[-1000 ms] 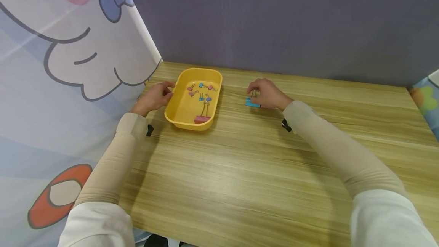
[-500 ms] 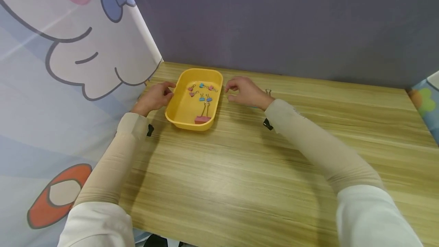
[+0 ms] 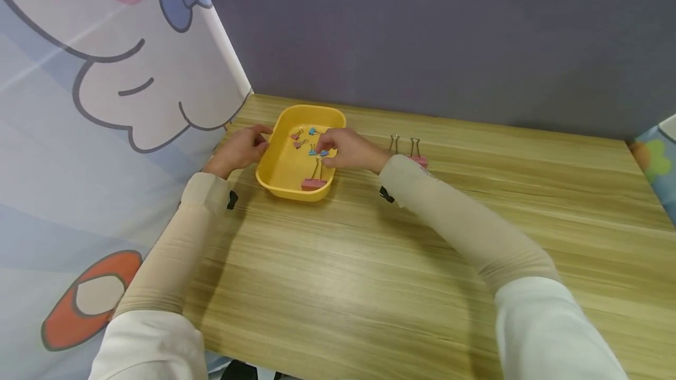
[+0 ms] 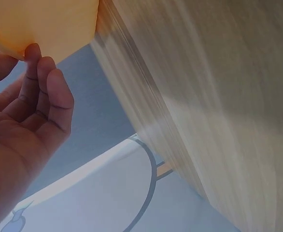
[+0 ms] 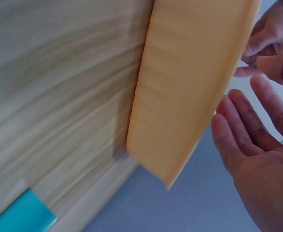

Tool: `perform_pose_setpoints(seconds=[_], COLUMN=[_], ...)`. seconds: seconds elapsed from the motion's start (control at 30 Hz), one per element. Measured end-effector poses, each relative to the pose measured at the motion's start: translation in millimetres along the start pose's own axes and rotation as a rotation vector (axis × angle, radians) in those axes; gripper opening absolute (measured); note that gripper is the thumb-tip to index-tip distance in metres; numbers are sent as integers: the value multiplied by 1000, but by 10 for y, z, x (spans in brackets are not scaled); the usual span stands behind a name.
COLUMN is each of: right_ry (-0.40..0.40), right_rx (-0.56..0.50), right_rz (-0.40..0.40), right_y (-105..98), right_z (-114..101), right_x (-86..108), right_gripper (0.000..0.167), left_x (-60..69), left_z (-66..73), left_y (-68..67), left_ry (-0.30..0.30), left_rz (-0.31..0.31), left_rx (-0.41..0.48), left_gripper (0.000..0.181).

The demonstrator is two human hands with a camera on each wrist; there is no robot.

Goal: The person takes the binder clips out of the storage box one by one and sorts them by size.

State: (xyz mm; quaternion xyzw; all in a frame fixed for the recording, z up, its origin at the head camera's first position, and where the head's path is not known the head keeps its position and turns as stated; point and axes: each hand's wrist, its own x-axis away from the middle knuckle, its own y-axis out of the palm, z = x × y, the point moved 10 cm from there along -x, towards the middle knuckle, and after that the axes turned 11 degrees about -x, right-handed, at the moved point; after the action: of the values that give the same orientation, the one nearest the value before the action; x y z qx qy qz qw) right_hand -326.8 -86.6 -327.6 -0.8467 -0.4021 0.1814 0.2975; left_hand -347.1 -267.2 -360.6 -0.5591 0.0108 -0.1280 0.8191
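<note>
Near the left edge of the table, the left hand pinches the yellow tray. The right hand, thumb and fingers apart, crosses the tray's right rim; room lies in front.

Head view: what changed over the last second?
Right hand moved left, from the blue clip on the table to over the yellow tray. Stayed: left hand at the tray's left rim, the tray itself, and the large pink clip inside.
</note>
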Motion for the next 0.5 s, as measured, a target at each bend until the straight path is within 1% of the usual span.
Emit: perform_pose_setpoints(seconds=[0.2,0.3,0.4,0.5], right_ry=[58,85,93,120], right_rx=[14,21,44,95], right_rz=[-77,-115,-131,-139], right_y=[197,299,374,433], right_z=[19,30,10,5], right_x=[-59,-89,-125,-161], right_gripper=[26,27,25,24], left_x=[1,-3,-3,-2], left_z=[1,-2,-6,-20], left_y=[-16,-8,-2,5], left_ry=[2,-1,-5,-13], left_rz=[14,7,4,4], left_rx=[-2,1,-1,0], left_gripper=[39,39,40,40])
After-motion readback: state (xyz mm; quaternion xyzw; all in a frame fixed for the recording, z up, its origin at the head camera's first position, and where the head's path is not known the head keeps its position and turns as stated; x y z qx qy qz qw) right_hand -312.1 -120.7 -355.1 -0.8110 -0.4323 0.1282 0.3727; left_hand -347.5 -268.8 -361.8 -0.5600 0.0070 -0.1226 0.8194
